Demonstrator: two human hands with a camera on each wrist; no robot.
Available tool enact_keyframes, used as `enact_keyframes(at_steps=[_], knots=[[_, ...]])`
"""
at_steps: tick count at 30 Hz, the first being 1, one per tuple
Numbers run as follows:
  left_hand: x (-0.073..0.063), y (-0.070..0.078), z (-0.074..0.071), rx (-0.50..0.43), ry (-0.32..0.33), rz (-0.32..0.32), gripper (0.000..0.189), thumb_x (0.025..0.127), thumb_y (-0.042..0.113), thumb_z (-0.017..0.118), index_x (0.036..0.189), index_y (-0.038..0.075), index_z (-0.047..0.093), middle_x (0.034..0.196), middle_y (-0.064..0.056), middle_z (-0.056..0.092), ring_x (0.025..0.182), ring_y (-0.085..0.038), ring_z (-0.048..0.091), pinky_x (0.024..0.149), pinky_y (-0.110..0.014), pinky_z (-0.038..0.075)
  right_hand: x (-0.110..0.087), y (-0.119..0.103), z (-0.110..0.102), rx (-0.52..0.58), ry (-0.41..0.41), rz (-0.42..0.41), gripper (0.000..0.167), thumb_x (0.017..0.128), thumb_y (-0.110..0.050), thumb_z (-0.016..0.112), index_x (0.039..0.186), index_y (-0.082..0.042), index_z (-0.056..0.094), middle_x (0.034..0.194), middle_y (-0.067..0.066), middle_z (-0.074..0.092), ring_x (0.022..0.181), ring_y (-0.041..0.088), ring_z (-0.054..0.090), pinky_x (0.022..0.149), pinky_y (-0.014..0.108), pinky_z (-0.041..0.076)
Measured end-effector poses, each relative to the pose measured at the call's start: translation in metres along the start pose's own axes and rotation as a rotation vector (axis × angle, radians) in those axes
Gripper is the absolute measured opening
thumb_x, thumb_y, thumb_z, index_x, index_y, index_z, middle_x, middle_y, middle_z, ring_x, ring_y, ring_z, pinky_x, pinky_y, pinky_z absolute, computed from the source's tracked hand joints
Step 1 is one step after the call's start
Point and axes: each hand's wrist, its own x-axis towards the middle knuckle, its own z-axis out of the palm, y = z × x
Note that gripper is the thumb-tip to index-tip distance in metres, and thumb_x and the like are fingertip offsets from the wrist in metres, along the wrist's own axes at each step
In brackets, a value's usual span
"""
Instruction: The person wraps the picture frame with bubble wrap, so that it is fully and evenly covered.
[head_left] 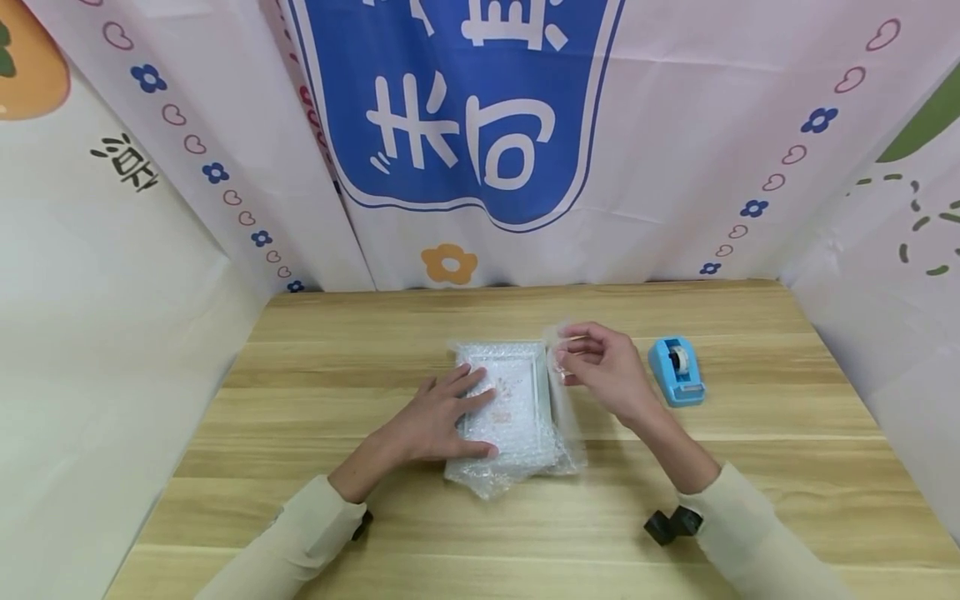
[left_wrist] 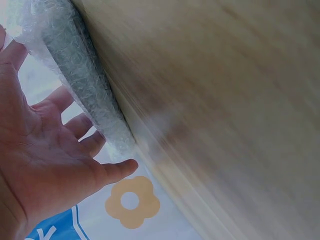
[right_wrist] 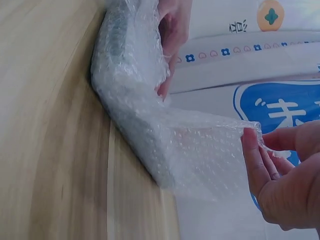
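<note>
A light-coloured picture frame (head_left: pixel 517 400) lies flat on the table, covered in clear bubble wrap (head_left: pixel 487 477). My left hand (head_left: pixel 442 417) rests on its left part with the fingers spread. In the left wrist view the wrapped side of the picture frame (left_wrist: pixel 85 70) shows beside the open palm. My right hand (head_left: pixel 603 367) pinches a raised flap of the bubble wrap at the right edge. The right wrist view shows this flap (right_wrist: pixel 210 150) stretched from the wrapped frame to the thumb and fingers (right_wrist: pixel 252 162).
A blue tape dispenser (head_left: pixel 677 372) with a roll of tape stands right of my right hand. The wood-grain table (head_left: pixel 337 367) ends at a printed cloth backdrop (head_left: pixel 675 167) behind, with white sheets on both sides. A dark wrist device (head_left: pixel 672 526) sits by the right sleeve.
</note>
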Motion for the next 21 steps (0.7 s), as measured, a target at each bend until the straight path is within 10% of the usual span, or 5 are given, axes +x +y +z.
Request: enact_keyframes(at_steps=[21], knots=[[-0.001,-0.003,0.002,-0.048,0.050,0.024,0.088,0.090,0.069,0.075,0.161,0.022,0.051,0.180,-0.017,0.016,0.167,-0.045,0.012,0.127,-0.074,0.026,0.024,0.005,0.054,-0.062,-0.122,-0.017,0.033,0.100,-0.001,0.072,0.133,-0.002,0.070,0.119,0.027,0.076,0.099,0.040,0.078,0.075,0.035,0.068]])
